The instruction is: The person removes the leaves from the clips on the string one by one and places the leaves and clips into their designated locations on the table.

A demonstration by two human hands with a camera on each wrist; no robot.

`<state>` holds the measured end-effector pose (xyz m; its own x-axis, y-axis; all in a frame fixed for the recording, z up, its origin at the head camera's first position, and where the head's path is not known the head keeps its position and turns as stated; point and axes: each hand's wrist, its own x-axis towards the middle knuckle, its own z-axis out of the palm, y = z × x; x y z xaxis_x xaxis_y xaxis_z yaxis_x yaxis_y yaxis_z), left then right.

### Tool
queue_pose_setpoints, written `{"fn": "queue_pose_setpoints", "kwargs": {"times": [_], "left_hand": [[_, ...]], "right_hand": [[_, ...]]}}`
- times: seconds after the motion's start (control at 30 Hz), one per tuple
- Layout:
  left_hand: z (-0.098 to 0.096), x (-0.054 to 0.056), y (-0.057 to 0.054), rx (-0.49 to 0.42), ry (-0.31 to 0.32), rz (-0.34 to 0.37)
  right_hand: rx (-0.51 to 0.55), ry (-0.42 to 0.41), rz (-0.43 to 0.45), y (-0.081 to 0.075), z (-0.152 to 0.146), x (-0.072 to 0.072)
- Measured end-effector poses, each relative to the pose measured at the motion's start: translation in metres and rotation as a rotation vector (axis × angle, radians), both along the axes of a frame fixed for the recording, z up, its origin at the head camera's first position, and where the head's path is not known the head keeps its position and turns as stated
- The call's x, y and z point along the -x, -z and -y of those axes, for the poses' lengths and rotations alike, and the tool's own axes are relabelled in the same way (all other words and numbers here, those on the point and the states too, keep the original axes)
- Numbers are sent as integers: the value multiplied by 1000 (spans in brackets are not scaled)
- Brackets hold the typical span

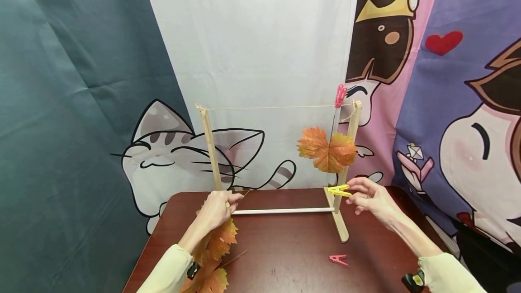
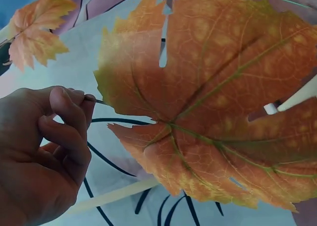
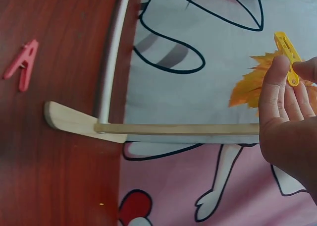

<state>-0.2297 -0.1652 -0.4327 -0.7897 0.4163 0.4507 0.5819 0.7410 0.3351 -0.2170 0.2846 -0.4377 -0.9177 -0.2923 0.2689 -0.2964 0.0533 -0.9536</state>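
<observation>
My left hand (image 1: 217, 209) pinches the thin stem of an orange artificial maple leaf (image 2: 213, 102), which spreads wide and near in the left wrist view. Between the thumb and fingers of my right hand (image 1: 374, 200) is a yellow clothespin (image 1: 339, 190), held in front of the right post. Another orange leaf (image 1: 327, 150) hangs by its stem from a string (image 1: 264, 107), fixed there by a pink clothespin (image 1: 340, 96). More orange leaves (image 1: 213, 281) lie on the table below my left forearm, partly hidden by the sleeve.
A wooden frame with a left post (image 1: 211, 148), a right post (image 1: 353, 125) and a white bottom bar (image 1: 285, 210) stands on the brown table (image 1: 285, 248). One pink clothespin (image 3: 23, 65) lies on the tabletop at the right. Behind hangs a cartoon-printed cloth (image 1: 260, 35).
</observation>
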Motion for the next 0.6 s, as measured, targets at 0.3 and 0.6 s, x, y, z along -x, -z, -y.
{"fn": "queue_pose_setpoints", "kwargs": {"times": [0.3,0.6], "left_hand": [[6,-7,15,46,-79,60],[10,-15,34,82,-102,122]], "right_hand": [[-25,42,70,21,-3,-13],[26,12,85,47,-8,-24]]}}
